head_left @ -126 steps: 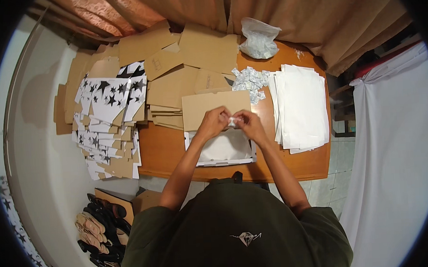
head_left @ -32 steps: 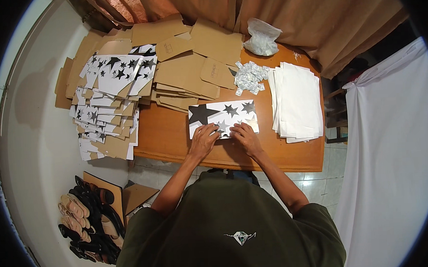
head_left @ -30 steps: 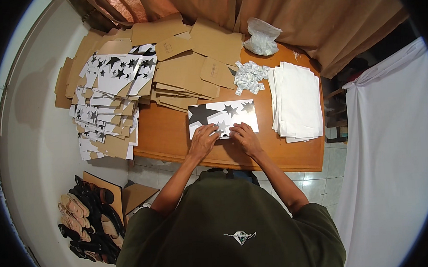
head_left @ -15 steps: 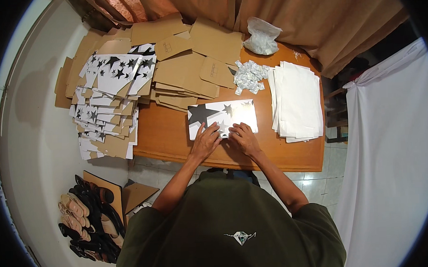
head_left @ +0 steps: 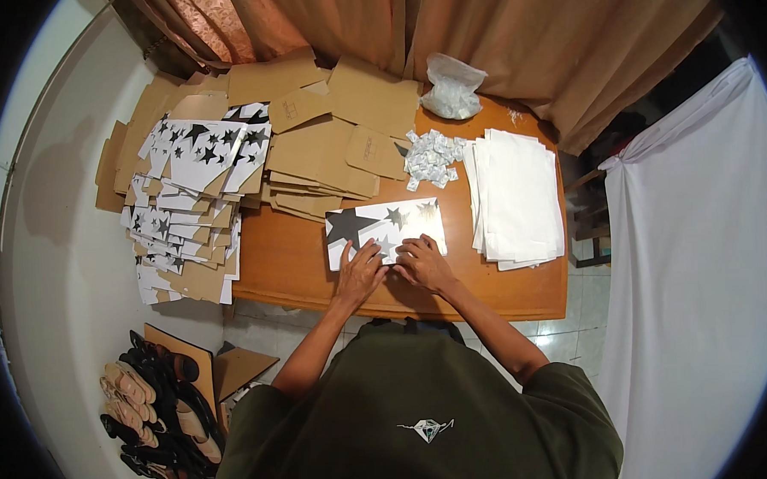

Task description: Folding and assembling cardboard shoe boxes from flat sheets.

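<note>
A flat white box [head_left: 413, 227] printed with dark stars lies on the wooden table in front of me. My left hand [head_left: 361, 276] rests on the box's near edge, left of its middle, with its fingers apart on the top. Close beside it, my right hand [head_left: 425, 266] has its bent fingers spread along the same edge. Neither hand lifts the box. My palms hide part of its near side, and the underside of my fingers cannot be seen.
Star-printed cardboard pieces [head_left: 193, 162] are heaped at the left, beside brown cardboard sheets [head_left: 311, 157]. Small white packets [head_left: 432, 158] lie beyond the box, near a clear plastic bag [head_left: 454, 89]. White paper sheets [head_left: 519, 199] are stacked at right. Shoes [head_left: 161, 407] stand at lower left.
The whole scene has shifted slightly down and left in the view. Both hands stay at the box's near edge, with only small finger movements.
</note>
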`<act>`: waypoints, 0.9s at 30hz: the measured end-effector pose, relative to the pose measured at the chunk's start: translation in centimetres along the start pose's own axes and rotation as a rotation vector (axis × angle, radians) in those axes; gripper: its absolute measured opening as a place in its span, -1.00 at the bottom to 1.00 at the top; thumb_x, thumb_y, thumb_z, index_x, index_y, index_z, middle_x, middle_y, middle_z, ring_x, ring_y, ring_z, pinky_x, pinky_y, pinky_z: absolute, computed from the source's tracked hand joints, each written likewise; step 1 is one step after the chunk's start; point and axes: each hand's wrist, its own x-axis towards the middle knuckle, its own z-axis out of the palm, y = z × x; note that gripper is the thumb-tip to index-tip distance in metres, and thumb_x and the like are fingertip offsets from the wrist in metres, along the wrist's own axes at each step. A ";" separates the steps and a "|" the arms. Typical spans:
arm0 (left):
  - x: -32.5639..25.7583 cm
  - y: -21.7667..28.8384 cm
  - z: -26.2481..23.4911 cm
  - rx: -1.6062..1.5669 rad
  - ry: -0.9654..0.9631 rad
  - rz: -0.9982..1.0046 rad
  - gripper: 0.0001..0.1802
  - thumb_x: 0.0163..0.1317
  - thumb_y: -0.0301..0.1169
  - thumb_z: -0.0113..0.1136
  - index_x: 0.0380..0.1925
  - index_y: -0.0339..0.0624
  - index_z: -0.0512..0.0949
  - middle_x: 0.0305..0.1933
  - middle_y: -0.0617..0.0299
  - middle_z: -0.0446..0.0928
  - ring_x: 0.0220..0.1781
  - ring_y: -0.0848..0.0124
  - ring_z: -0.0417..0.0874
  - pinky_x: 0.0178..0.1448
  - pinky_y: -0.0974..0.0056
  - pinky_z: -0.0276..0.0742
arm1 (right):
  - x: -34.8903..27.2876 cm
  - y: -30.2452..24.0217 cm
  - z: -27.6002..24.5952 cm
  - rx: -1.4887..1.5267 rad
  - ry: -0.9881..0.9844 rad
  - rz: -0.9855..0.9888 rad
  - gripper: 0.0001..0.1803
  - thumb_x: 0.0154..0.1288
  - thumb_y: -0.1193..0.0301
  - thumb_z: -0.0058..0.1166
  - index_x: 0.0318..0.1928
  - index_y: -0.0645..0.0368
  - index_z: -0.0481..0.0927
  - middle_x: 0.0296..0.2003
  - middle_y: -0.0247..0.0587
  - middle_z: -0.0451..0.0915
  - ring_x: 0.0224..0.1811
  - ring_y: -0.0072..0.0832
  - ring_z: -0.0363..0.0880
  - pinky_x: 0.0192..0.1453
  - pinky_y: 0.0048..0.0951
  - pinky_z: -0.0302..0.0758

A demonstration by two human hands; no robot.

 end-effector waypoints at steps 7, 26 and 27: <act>2.2 5.7 -2.8 -0.113 0.097 -0.161 -0.76 0.16 -0.29 0.46 -0.31 -0.20 0.66 -0.13 0.17 0.67 0.01 0.21 0.65 0.07 0.10 0.47 | 2.4 7.5 -5.1 0.348 0.208 0.306 -0.67 0.38 0.31 0.16 0.02 0.28 0.64 0.01 0.06 0.64 0.21 -0.05 0.51 0.33 -0.14 0.40; 1.6 21.7 13.6 -0.499 0.262 -0.962 0.04 0.36 -0.18 0.30 0.56 -0.40 -0.15 0.52 -0.35 0.10 0.56 -0.12 0.16 0.58 0.04 0.12 | -0.6 16.9 -2.4 0.816 -0.084 0.075 -0.27 0.36 0.13 0.20 0.39 0.28 0.36 -0.02 0.02 0.56 -0.01 -0.22 0.50 0.11 -0.27 0.44; 0.9 22.4 13.3 -0.479 0.294 -0.979 0.04 0.36 -0.18 0.30 0.56 -0.40 -0.15 0.52 -0.35 0.10 0.56 -0.12 0.16 0.58 0.04 0.12 | -1.3 16.5 -2.6 0.740 -0.045 -0.062 -0.24 0.31 0.15 0.24 0.41 0.25 0.34 0.05 0.02 0.52 0.06 -0.17 0.47 0.15 -0.22 0.42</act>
